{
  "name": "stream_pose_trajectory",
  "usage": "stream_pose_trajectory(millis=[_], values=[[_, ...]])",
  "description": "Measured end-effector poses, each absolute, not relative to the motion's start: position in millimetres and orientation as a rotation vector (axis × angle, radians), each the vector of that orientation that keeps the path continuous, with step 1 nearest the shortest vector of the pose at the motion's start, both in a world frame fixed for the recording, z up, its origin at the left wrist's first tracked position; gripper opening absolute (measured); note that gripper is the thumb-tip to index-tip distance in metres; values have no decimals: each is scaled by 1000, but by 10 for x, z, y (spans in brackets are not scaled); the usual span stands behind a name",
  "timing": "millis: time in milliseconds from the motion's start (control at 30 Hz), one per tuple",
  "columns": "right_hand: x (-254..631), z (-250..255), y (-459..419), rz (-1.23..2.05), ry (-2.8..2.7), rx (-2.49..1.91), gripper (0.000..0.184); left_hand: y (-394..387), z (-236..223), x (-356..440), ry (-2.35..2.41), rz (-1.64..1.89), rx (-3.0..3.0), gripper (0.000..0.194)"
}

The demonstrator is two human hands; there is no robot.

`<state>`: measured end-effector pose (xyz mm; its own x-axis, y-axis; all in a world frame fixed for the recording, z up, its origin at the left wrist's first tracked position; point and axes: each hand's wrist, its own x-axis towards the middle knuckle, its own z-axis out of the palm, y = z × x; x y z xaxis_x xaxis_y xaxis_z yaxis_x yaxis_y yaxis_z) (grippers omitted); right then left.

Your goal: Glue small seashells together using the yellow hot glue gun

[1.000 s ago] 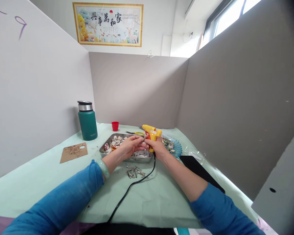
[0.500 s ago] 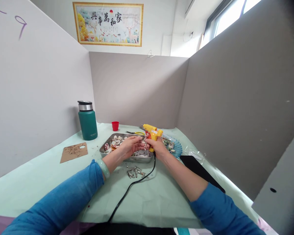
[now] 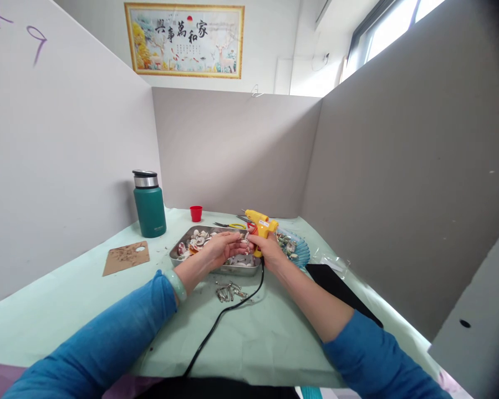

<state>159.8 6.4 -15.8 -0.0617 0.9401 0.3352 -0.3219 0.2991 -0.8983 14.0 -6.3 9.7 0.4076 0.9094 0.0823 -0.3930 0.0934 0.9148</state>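
My right hand [image 3: 270,250] is wrapped round the yellow handle of a hot glue gun [image 3: 263,224], whose nozzle points up and to the left. A black cord runs from its grip toward me. My left hand [image 3: 228,247] is closed at the fingertips on a small, pale, shiny piece [image 3: 247,241], too small to name. The fingertips of both hands nearly meet at that piece. Beneath them stands a metal tray [image 3: 237,270] of shells [image 3: 199,239], partly covered by my left hand. Nearer to me lies a pile of small silvery metal clips [image 3: 229,292].
Right of the tray is a blue plate [image 3: 303,254] with small decorations, beside a black flat object [image 3: 341,293] and clear plastic. Yellow-handled pliers [image 3: 236,226] and a red cup [image 3: 196,214] are behind. Left stand a green bottle [image 3: 149,210] and brown card [image 3: 127,259]. Grey partitions enclose the table.
Hardly anything differs. The glue gun and both hands hold almost the same pose, and the whole view has shifted by only a few pixels.
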Motion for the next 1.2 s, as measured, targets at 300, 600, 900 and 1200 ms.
stream_pose_trajectory(millis=[300, 600, 900, 1200], values=[[1605, -158, 79, 1197, -1126, -709, 29, 18, 43, 87, 594, 967, 1086, 9], [1621, -170, 88, 1215, -1180, -619, 28, 59, 23, 92, 580, 889, 1078, 5], [1621, -176, 70, 1208, -1200, -598, 25, 2, 97, 108, 623, 830, 1089, 10], [1611, -186, 75, 1221, -1188, -570, 28, 0, 111, 60, 578, 713, 1112, 14]])
